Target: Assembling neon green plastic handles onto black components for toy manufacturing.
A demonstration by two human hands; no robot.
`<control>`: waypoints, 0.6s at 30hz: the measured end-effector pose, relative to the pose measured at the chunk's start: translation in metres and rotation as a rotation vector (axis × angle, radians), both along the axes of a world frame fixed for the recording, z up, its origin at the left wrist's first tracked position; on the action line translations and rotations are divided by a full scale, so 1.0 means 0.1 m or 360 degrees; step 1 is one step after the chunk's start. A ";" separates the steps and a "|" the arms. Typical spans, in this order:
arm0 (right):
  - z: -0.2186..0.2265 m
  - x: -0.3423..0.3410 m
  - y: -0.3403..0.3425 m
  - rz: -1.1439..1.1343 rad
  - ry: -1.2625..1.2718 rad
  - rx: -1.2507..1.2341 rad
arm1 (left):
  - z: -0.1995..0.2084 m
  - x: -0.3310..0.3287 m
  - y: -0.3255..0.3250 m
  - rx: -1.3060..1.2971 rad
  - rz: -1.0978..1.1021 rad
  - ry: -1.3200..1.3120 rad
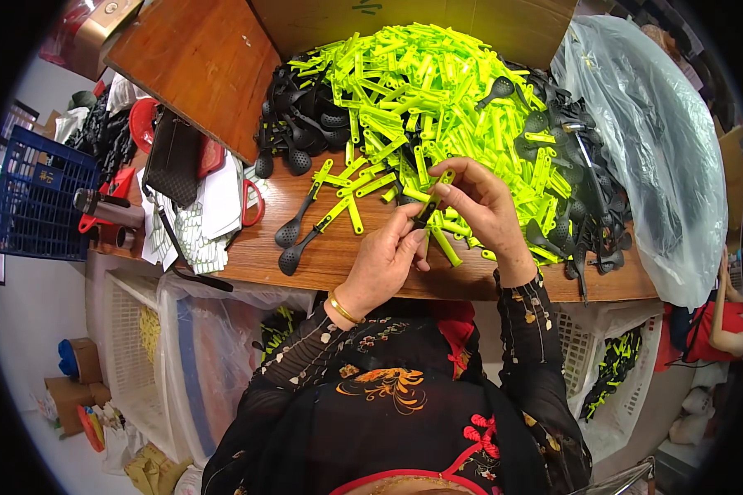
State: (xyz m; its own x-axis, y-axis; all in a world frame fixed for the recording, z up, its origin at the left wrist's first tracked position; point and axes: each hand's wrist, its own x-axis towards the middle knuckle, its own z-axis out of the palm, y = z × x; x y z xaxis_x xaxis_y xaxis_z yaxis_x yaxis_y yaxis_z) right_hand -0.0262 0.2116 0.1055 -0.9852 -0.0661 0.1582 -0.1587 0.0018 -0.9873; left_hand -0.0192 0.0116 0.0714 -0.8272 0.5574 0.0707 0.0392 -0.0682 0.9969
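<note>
In front of me at the table's near edge, my left hand (385, 257) is closed around the black shaft of a kitchen utensil (425, 216). Its head is hidden by my fingers, so I cannot tell which kind it is. My right hand (489, 216) pinches the lime-green handle piece (447, 177) at the shaft's upper end. Left of my hands lie two black slotted spoons (290, 261) with lime-green handles on. A big heap of loose lime-green handle pieces (437, 91) rises beyond my hands. Bare black utensils (299, 161) lie along the heap's left side.
More black utensils (582, 190) lie right of the heap, beside a clear plastic bag (652, 140). Cardboard (413, 33) stands behind. Red scissors (253, 203), papers (221, 202) and a thermos (111, 208) are on the left. Plastic crates (136, 363) flank me below the table.
</note>
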 end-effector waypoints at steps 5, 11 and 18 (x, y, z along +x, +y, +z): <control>-0.01 0.01 0.01 0.0085 -0.0116 -0.0215 | 0.06 0.01 0.00 -0.0159 0.0071 0.0197; -0.12 -0.02 -0.03 0.0128 -0.0214 -0.0252 | -0.12 -0.01 -0.01 -0.0009 0.0028 -0.0136; -0.19 0.08 -0.18 -0.0057 -0.0220 0.0011 | -0.14 0.01 0.01 0.0089 0.0046 -0.0434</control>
